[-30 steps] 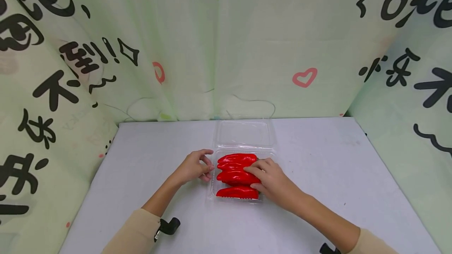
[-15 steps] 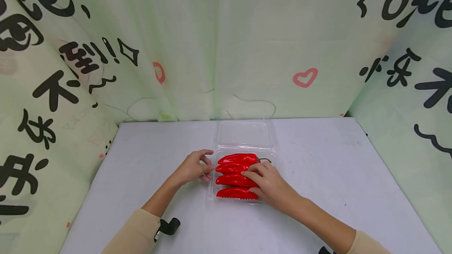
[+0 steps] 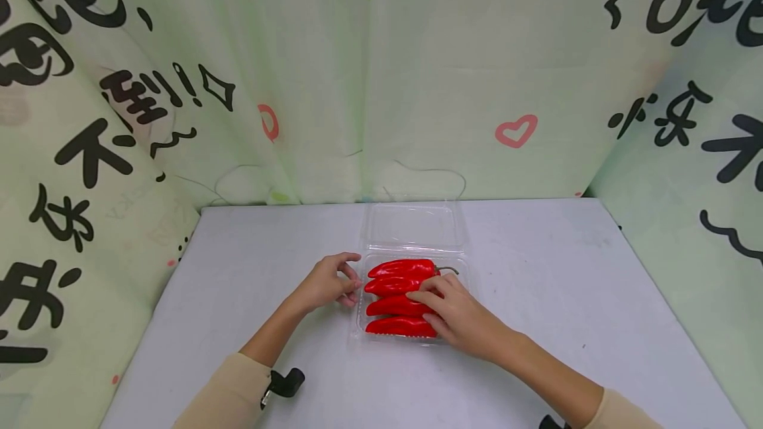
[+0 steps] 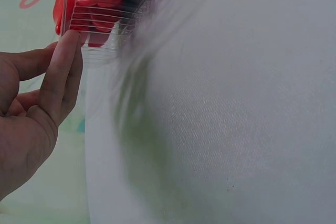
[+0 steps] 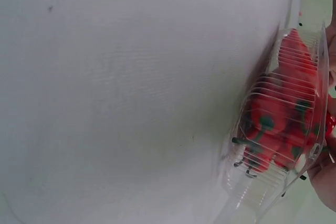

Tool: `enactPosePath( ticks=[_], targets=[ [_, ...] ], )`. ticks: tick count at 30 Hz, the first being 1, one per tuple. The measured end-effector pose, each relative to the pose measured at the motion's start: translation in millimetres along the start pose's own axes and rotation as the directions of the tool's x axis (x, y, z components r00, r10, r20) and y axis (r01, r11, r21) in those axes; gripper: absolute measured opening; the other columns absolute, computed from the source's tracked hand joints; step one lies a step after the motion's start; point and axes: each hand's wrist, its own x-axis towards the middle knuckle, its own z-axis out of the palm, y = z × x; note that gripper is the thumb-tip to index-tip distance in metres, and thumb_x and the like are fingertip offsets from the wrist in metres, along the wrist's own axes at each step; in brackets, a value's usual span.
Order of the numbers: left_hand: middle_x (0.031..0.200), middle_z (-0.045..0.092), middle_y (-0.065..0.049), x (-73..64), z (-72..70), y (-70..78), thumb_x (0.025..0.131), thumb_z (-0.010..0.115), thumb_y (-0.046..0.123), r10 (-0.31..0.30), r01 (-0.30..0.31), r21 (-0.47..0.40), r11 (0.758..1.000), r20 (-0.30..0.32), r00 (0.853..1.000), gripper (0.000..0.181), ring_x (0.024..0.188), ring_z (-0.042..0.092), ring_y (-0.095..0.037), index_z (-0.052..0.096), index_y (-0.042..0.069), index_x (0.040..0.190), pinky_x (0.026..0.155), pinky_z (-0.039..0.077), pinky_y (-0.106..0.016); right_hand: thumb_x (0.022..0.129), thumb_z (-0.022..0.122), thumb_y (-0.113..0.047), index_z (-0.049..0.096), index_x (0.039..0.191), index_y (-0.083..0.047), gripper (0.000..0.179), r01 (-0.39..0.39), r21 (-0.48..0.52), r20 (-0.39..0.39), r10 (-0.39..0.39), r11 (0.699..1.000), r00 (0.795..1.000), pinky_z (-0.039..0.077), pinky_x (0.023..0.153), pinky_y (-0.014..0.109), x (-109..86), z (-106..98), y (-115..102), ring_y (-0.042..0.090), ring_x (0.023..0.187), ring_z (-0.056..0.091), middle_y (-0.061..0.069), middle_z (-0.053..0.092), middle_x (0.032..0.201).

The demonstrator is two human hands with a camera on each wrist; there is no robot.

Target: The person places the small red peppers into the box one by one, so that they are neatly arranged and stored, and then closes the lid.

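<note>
Four-sided and clear, a plastic clamshell box (image 3: 360, 323) stands on the table, its lid (image 3: 414, 225) laid back. Long red peppers lie across it in a row, among them the rearmost pepper (image 3: 401, 268) with a curved green stem and the front pepper (image 3: 398, 327). My right hand (image 3: 465, 315) reaches over the box's right side, fingers and thumb around the third red pepper (image 3: 386, 306) from the back; its right end is hidden. At the box's left wall, my left hand (image 3: 326, 283) touches the rim with extended fingers (image 4: 60, 72). More peppers (image 5: 270, 111) show through the box's side.
A white table (image 3: 250, 250) surrounds the box. Pale green curtains (image 3: 429, 85) with black writing hang behind and on both sides. Black wrist cameras, such as the left one (image 3: 287, 382), sit on both sleeves.
My right hand has shifted slightly forward and down, and the rear pepper's stem has come into view. The middle peppers now lie more evenly spaced. The left hand stays put.
</note>
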Motion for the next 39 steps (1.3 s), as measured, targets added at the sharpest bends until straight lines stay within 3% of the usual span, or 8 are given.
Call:
enactPosePath(
  ticks=[5,16,23,33,39],
  targets=[
    [0.100,0.065,-0.013,-0.2,-0.9,-0.3,0.094,0.072,0.002,0.004,-0.004,0.007,1.000,-0.002,1.000,0.059,0.063,0.071,-0.018,0.049,0.001,0.148,0.064,0.065,-0.033,0.081,0.087,-0.009,0.067,0.129,-0.015,0.052,-0.044,0.047,0.001,0.044,0.998,0.999,0.062,0.081,0.025,-1.1,-0.3,1.0,0.016,0.115,0.051,0.000,0.062,0.124],
    [0.100,0.065,-0.013,-1.4,-1.8,0.7,0.094,0.072,0.002,0.005,-0.005,0.009,1.000,-0.005,1.000,0.059,0.063,0.071,-0.018,0.049,0.001,0.148,0.064,0.065,-0.033,0.080,0.088,-0.010,0.068,0.128,-0.016,0.052,-0.058,0.055,-0.012,0.058,0.997,0.998,0.060,0.079,0.021,-2.2,-0.4,1.8,0.014,0.113,0.050,-0.002,0.061,0.123],
    [0.099,0.066,-0.013,-1.3,-0.8,-0.3,0.094,0.072,0.002,0.001,0.000,0.019,1.000,-0.013,1.000,0.058,0.064,0.071,-0.018,0.049,0.001,0.148,0.064,0.065,-0.032,0.078,0.090,-0.015,0.066,0.129,-0.014,0.056,-0.070,0.025,-0.032,0.071,0.997,0.997,0.063,0.084,0.027,-4.4,-7.9,3.5,0.018,0.119,0.054,0.002,0.060,0.126],
    [0.099,0.066,-0.012,-1.3,0.2,1.1,0.095,0.072,0.003,-0.016,0.017,0.035,0.999,-0.018,1.000,0.058,0.063,0.071,-0.019,0.049,0.002,0.149,0.063,0.064,-0.031,0.086,0.084,-0.018,0.065,0.131,-0.011,0.050,-0.085,0.028,-0.060,0.087,0.996,0.994,0.063,0.088,0.035,-0.6,-26.2,18.7,0.019,0.120,0.055,0.003,0.061,0.127],
    [0.098,0.066,-0.012,-0.6,0.4,0.4,0.095,0.071,0.002,-0.015,0.015,0.021,1.000,-0.012,1.000,0.058,0.063,0.071,-0.018,0.049,0.002,0.149,0.063,0.064,-0.031,0.087,0.082,-0.016,0.064,0.132,-0.011,0.048,-0.159,0.000,-0.086,0.158,0.987,0.984,0.063,0.090,0.044,8.2,-40.6,35.7,0.024,0.120,0.057,0.007,0.063,0.127]
  ],
)
